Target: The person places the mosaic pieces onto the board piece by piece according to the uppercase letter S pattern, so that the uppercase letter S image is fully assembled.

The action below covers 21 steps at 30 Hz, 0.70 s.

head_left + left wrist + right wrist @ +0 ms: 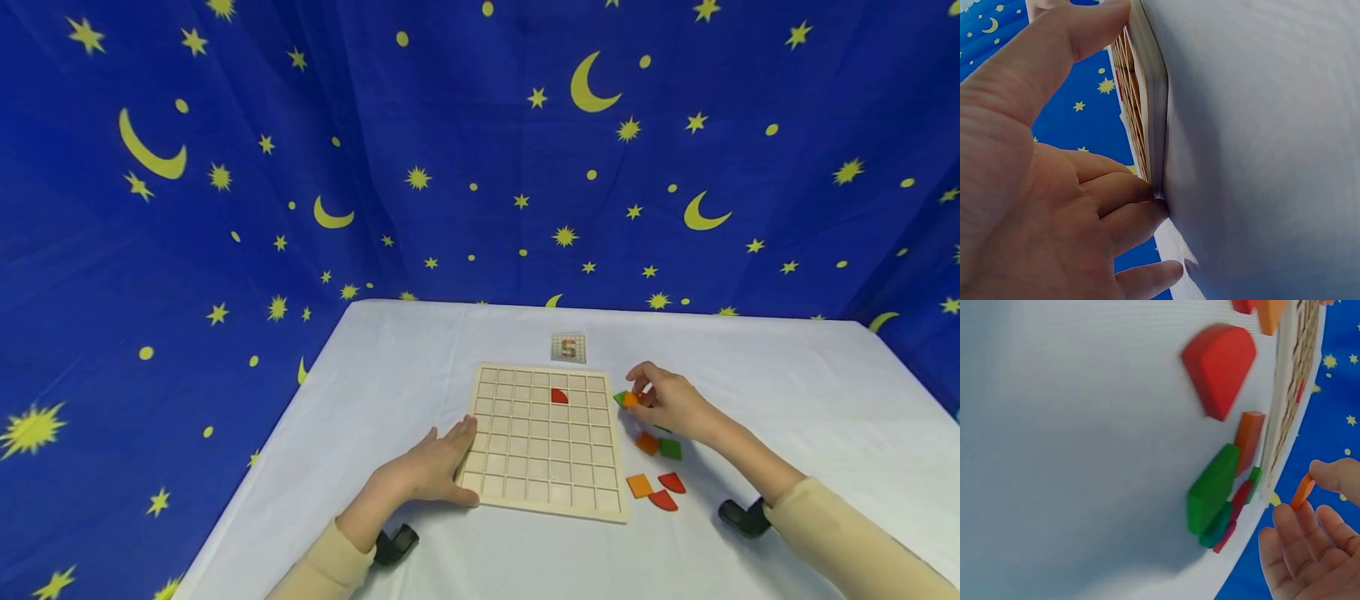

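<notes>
At the left side of a wooden grid board (551,511), my left hand (431,471) rests with fingers extended and thumb spread toward the near corner. In the left wrist view its thumb and fingertips touch the board's edge. One red quarter-round tile (558,396) lies in a cell in the board's upper part. Beyond the board's right edge, my right hand (671,404) pinches an orange tile (1302,492) between thumb and fingertips, raised off the table in the right wrist view. Green and red tiles beneath this hand are partly hidden in the head view.
Right of the board lie loose tiles: a green square (671,449), an orange square (640,486) and red quarter-rounds (663,500). A small pattern card (568,348) lies behind the board. A blue star-printed curtain (480,150) hangs behind the white-covered table (420,350).
</notes>
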Motion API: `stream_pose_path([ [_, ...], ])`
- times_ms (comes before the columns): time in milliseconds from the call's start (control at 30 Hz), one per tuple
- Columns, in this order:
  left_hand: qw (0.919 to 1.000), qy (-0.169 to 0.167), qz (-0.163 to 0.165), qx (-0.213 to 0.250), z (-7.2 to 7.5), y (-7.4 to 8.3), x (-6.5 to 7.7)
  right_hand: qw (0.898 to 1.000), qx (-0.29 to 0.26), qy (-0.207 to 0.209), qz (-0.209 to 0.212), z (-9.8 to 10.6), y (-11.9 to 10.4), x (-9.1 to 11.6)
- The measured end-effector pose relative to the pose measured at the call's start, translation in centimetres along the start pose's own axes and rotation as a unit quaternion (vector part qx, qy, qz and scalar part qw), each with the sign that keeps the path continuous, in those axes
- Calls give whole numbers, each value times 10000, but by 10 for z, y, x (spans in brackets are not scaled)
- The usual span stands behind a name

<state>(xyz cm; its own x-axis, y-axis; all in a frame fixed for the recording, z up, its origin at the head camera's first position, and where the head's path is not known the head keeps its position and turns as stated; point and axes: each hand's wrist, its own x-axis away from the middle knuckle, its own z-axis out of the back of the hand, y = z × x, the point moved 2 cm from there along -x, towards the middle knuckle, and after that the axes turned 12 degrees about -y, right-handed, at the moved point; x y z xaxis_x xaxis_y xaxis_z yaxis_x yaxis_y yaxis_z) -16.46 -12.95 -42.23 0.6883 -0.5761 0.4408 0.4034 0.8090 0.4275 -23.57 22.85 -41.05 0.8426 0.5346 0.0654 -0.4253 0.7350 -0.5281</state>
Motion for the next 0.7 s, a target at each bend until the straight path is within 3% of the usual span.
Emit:
stream_pose_path([
  [200, 10000, 15, 4, -34, 0, 0, -1, 9996, -30, 99, 274, 4, -7, -4],
  [700, 10000, -22, 5, -50, 0, 0, 1, 9992, -81, 154, 361, 6, -15, -19],
])
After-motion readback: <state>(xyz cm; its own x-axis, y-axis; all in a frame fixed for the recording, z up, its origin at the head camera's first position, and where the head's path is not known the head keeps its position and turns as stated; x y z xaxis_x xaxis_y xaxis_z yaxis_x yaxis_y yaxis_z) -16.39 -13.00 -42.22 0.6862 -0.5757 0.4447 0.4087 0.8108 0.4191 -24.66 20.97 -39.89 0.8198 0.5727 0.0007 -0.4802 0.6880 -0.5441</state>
